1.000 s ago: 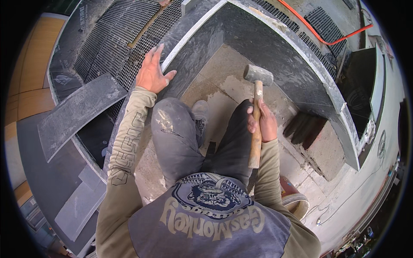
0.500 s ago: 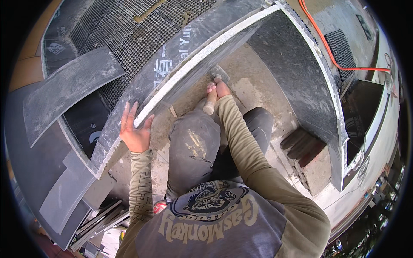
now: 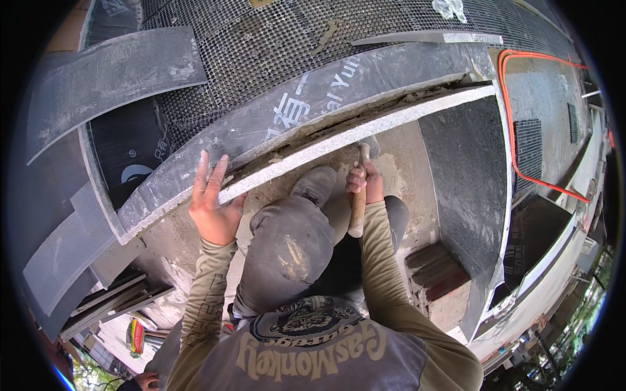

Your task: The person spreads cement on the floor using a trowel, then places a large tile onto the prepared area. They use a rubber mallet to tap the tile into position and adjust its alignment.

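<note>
My left hand (image 3: 217, 205) lies on the left part of a curved stone slab's pale top edge (image 3: 352, 144). Its fingers stretch toward the outer side and its thumb spreads to the inner side. My right hand (image 3: 367, 184) is wrapped around a wooden-handled tool (image 3: 357, 215) on the inner side of the slab. The tool's grey head points away from me; I cannot tell its kind. Behind the slab stands a dark curved panel (image 3: 385, 73) with pale lettering. Brown, crumbly material shows in the narrow gap between them.
A dark slab wall (image 3: 466, 169) closes the right side, with a grooved block (image 3: 438, 277) below it. Black studded sheets (image 3: 261, 52) spread beyond the panel. Loose curved grey slabs (image 3: 120, 75) lie left. An orange hose (image 3: 512, 140) runs right. Another person's hand (image 3: 147, 381) shows lower left.
My view has shifted, and a gap now shows between the slab and the lettered panel. My right hand and the tool have moved rightward in the picture. My left hand remains at the slab's edge.
</note>
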The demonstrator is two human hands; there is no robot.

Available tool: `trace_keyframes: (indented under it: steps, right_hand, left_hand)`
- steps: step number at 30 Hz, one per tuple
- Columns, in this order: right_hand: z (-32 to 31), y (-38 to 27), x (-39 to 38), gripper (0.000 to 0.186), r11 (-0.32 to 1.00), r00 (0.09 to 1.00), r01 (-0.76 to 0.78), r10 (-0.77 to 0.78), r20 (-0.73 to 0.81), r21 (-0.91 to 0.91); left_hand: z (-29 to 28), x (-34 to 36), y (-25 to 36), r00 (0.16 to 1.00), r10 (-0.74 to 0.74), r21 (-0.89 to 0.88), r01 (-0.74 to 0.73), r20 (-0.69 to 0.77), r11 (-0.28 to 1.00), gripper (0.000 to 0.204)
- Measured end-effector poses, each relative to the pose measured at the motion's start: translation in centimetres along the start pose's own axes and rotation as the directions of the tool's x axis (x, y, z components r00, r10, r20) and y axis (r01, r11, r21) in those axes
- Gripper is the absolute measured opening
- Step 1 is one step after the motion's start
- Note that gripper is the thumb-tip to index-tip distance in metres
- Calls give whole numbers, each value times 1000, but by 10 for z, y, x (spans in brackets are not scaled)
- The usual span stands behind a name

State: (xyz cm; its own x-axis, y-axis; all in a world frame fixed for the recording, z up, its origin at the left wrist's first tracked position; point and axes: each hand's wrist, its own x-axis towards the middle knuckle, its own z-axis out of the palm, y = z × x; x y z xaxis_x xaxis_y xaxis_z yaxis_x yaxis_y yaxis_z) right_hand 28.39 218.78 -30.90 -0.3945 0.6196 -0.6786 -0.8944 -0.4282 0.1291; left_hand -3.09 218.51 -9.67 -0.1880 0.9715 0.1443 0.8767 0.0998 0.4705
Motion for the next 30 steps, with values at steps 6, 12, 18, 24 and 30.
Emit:
trace_keyframes:
  steps: [6,12,18,24,30]
  right_hand:
    - [39,11,2,30,995,999,-51,52,-2,88]
    - [72,23,14,27,990,986,125,-118,-115,57]
    - [56,4,19,28,995,986,32,-16,-165,94]
    - [39,10,36,17,979,967,184,-164,-195,90]
    - [29,7,39,15,975,976,189,-175,-127,115]
  left_hand:
    - [2,-1,-4,1000,-31,-61,31,4,998,91]
    - [4,-1,-1,999,-43,-30,43,21,999,91]
    - [2,-2,2,1000,-16,-49,17,11,999,84]
    - [-24,28,19,889,233,-151,-187,394,971,79]
    - [40,91,111,625,631,-164,-639,460,752,72]
